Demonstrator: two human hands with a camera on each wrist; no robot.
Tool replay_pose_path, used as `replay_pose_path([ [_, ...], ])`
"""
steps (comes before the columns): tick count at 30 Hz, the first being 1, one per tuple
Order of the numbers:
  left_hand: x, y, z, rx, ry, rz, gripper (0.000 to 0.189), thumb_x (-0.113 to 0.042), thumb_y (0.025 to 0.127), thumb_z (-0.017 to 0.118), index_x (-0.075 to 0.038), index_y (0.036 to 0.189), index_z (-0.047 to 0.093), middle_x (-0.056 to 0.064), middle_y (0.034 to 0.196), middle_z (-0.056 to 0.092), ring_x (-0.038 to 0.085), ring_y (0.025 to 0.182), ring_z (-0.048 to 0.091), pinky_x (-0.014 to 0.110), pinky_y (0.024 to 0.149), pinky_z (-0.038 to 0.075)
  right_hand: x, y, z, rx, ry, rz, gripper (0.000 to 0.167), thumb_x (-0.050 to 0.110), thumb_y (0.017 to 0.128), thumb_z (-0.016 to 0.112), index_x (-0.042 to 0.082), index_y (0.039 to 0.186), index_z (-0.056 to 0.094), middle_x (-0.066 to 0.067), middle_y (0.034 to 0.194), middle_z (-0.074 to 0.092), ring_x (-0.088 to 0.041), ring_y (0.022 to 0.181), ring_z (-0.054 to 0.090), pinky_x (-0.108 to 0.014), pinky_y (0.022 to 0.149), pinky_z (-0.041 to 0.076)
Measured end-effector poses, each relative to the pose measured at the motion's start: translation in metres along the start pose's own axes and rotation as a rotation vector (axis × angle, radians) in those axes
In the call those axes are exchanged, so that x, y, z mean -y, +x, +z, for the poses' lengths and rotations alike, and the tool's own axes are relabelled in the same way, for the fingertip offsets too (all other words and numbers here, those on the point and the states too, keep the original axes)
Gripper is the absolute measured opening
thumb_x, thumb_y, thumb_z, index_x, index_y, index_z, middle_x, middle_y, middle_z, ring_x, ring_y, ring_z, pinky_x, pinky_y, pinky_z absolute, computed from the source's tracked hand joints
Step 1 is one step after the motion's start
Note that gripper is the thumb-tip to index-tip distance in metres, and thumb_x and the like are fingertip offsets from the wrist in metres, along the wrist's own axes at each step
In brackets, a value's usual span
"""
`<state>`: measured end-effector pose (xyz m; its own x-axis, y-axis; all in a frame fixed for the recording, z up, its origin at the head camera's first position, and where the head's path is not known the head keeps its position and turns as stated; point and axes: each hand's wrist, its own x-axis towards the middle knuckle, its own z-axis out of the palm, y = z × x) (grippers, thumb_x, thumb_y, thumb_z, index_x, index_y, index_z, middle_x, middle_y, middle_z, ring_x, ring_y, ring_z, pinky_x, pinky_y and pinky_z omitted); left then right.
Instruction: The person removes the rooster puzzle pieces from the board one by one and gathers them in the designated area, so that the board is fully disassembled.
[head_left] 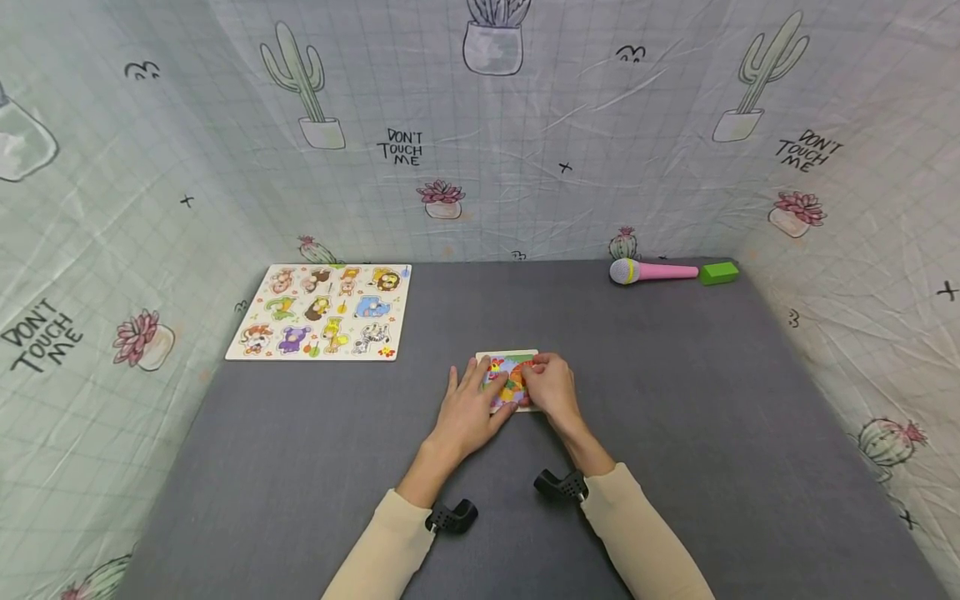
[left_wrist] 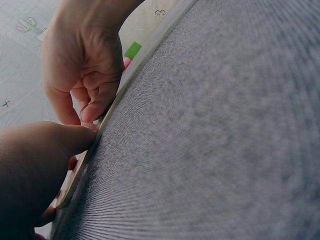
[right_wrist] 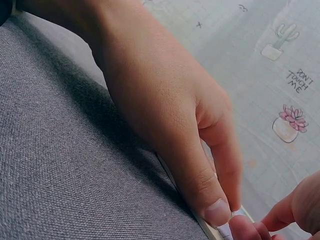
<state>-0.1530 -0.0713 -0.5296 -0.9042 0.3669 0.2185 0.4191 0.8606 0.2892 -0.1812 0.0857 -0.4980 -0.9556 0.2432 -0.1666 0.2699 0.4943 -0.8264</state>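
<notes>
A small jigsaw puzzle (head_left: 512,385) with a bright cartoon picture and a pale border lies flat on the grey table. My left hand (head_left: 467,414) rests over its left side, fingers spread across the picture and thumb along the near edge. At the right side is my right hand (head_left: 555,392), fingers curled and thumb and forefinger pinching a puzzle piece at the picture's edge. In the right wrist view, the right thumb (right_wrist: 217,212) presses close to the board's edge, with left fingertips beside it. The fingers largely hide the held piece.
A larger board with animal pictures (head_left: 318,312) lies at the back left. Toward the back right are a pink toy microphone (head_left: 663,272) and a green block (head_left: 718,273), end to end. Printed cloth walls (head_left: 517,167) stand at the table's back and sides.
</notes>
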Motion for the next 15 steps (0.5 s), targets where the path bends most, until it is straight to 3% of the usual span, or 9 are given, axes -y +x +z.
replay_pose_path([
  [5,-0.0005,0.0002,-0.0011,0.017,0.014,-0.004,0.051,-0.048,0.097,0.06,-0.017,0.137,0.062,0.019,0.155,0.044,0.04,0.145,0.041,0.068,0.116,0.028,0.0008,-0.0001,-0.001,0.027,0.074,0.022,0.031,0.012,0.093,0.06,-0.004,0.12,0.062,-0.013,0.098,0.065,-0.005,0.047,0.056,-0.023,0.045,0.053],
  [9,-0.0006,0.0,-0.0018,0.029,0.02,-0.012,0.051,-0.049,0.098,0.058,-0.017,0.138,0.061,0.018,0.155,0.043,0.04,0.145,0.04,0.067,0.117,0.027,0.0012,0.0002,-0.0008,0.035,0.12,0.025,0.032,0.01,0.093,0.06,-0.005,0.121,0.06,-0.011,0.095,0.06,-0.006,0.046,0.055,-0.024,0.044,0.053],
  [12,-0.0004,-0.0001,-0.0013,0.032,0.021,-0.014,0.052,-0.049,0.098,0.058,-0.017,0.138,0.061,0.018,0.156,0.043,0.04,0.146,0.04,0.067,0.117,0.027,0.0011,0.0006,0.0005,0.025,0.124,0.008,0.031,0.008,0.092,0.061,-0.005,0.121,0.06,-0.01,0.094,0.055,-0.009,0.052,0.057,-0.024,0.044,0.054],
  [15,-0.0001,0.0002,-0.0001,0.033,0.018,-0.012,0.052,-0.049,0.098,0.058,-0.017,0.138,0.061,0.018,0.155,0.043,0.04,0.146,0.04,0.067,0.117,0.027,-0.0003,0.0005,0.0012,0.009,0.114,-0.022,0.031,0.007,0.092,0.061,-0.005,0.12,0.059,-0.013,0.1,0.054,-0.014,0.068,0.058,-0.024,0.046,0.055],
])
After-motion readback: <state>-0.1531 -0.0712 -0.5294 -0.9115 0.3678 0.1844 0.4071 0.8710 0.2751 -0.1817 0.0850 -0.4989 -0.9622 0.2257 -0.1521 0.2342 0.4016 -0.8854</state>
